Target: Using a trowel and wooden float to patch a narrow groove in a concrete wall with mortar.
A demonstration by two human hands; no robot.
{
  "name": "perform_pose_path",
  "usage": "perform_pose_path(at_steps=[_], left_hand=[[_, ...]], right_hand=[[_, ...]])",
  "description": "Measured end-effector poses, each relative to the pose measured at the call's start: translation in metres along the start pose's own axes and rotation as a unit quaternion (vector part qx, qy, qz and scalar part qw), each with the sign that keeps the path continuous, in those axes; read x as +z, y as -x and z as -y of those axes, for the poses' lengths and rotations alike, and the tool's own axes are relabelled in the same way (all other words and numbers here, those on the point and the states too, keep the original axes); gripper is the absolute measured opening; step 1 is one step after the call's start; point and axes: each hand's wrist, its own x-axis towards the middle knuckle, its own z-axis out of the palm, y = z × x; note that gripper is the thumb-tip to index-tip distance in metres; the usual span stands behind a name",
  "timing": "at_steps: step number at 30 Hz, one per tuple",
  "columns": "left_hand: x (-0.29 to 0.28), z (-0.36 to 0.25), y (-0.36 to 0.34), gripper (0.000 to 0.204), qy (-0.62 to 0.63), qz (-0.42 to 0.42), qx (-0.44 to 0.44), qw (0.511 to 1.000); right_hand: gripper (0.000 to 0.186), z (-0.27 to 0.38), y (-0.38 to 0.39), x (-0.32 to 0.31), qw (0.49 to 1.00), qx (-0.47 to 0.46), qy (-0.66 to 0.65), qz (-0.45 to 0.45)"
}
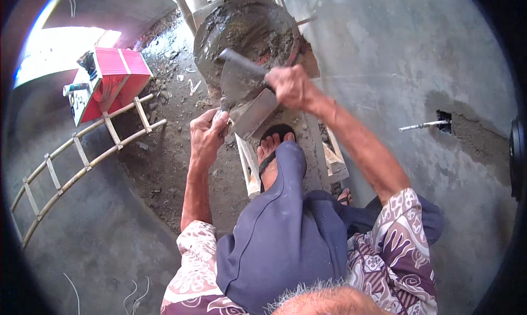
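Note:
My right hand (293, 88) is closed around the near end of a grey flat-bladed tool (244, 63). The tool slants up and left over a round basin (198, 51) of wet grey mortar (241, 21). My left hand (206, 135) is lower and to the left, fingers pinched on something small and greyish that I cannot make out. Between my hands lies a pale grey block-like piece (255, 114); whether the left fingers touch it is unclear. Below it, my sandaled foot (269, 156) rests on a narrow wooden support (310, 167).
A bamboo ladder (82, 145) lies at the left beside a pink-and-white box (118, 79) with small items on it. Rubble (164, 90) covers the ground near the basin. On the right, a pale pipe (422, 125) sticks out of a hole in the grey wall (379, 51).

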Motion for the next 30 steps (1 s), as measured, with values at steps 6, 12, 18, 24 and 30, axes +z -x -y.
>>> perform_pose_path(at_steps=[6, 12, 18, 24, 30], left_hand=[[0.007, 0.001, 0.005, 0.028, -0.014, -0.001, 0.007, 1.000], [-0.013, -0.002, 0.010, 0.027, 0.005, -0.044, 0.018, 0.999], [-0.021, -0.005, 0.029, 0.026, 0.089, -0.052, 0.069, 0.992], [-0.025, 0.015, 0.022, 0.026, 0.148, -0.127, 0.052, 0.979], [0.001, 0.014, 0.006, 0.038, 0.141, -0.217, 0.056, 0.964]], right_hand=[[0.018, -0.015, 0.006, 0.001, 0.994, 0.040, 0.084, 0.064], [0.009, 0.048, 0.003, 0.005, 0.986, 0.090, -0.080, 0.117], [0.008, -0.010, 0.024, -0.039, 0.975, 0.070, 0.152, -0.148], [0.014, 0.043, 0.100, -0.004, 0.926, 0.302, -0.004, -0.226], [0.025, 0.040, 0.204, 0.068, 0.902, 0.424, -0.039, -0.079]])
